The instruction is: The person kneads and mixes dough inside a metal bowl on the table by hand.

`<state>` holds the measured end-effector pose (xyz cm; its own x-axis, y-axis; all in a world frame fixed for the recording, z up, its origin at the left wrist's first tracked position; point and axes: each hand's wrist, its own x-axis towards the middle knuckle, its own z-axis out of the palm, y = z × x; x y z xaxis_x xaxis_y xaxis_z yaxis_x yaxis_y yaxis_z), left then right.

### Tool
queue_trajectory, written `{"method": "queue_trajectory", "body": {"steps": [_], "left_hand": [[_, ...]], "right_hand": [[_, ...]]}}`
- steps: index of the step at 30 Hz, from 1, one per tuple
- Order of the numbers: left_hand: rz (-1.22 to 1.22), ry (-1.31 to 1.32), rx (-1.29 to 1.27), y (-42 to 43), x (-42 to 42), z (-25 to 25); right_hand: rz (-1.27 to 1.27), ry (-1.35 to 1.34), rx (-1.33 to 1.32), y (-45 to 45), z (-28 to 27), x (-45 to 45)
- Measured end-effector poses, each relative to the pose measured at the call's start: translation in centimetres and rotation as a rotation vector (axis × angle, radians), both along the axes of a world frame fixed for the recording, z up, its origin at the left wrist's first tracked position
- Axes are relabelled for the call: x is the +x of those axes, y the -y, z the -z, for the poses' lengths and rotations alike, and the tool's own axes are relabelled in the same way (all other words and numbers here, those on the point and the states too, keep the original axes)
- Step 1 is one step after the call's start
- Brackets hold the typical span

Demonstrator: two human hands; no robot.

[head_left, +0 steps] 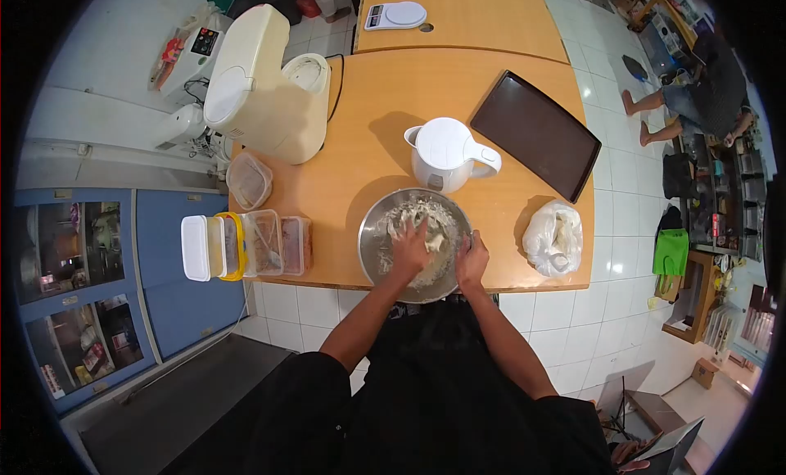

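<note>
A metal mixing bowl [370, 266] stands near the front edge of the wooden table, with a crumbly, pale dough mixture [438, 221] and loose flour inside. My left hand [411, 247] reaches into the bowl, fingers apart and pushed into the mixture, so the fingertips are partly hidden. On the right, my right hand [472, 262] is closed around the bowl's rim. Directly behind the bowl is a white lidded pitcher [443, 151], its handle to the right. A plastic bag of white contents [553, 239] sits to the right of the bowl.
A dark baking tray [536, 131] lies at the back right. Left are a cream stand mixer [266, 90], lidded plastic containers [264, 242] and an open plastic tub [249, 180]. A white kitchen scale [396, 15] rests on the far table. Another person [711, 86] is at the right.
</note>
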<state>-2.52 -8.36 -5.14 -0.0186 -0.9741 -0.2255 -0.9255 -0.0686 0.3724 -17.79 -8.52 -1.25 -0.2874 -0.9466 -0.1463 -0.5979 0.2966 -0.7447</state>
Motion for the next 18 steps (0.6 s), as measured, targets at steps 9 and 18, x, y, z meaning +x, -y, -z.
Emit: {"method": "queue_trajectory", "body": {"steps": [9, 18], "left_hand": [[0.136, -0.257, 0.111, -5.7, -0.9, -2.4], [0.269, -0.322, 0.020, -5.1, 1.2, -6.0]], "right_hand": [[0.025, -0.040, 0.028, 0.2, 0.6, 0.7], [-0.008, -0.045, 0.057, 0.3, 0.9, 0.4]]}}
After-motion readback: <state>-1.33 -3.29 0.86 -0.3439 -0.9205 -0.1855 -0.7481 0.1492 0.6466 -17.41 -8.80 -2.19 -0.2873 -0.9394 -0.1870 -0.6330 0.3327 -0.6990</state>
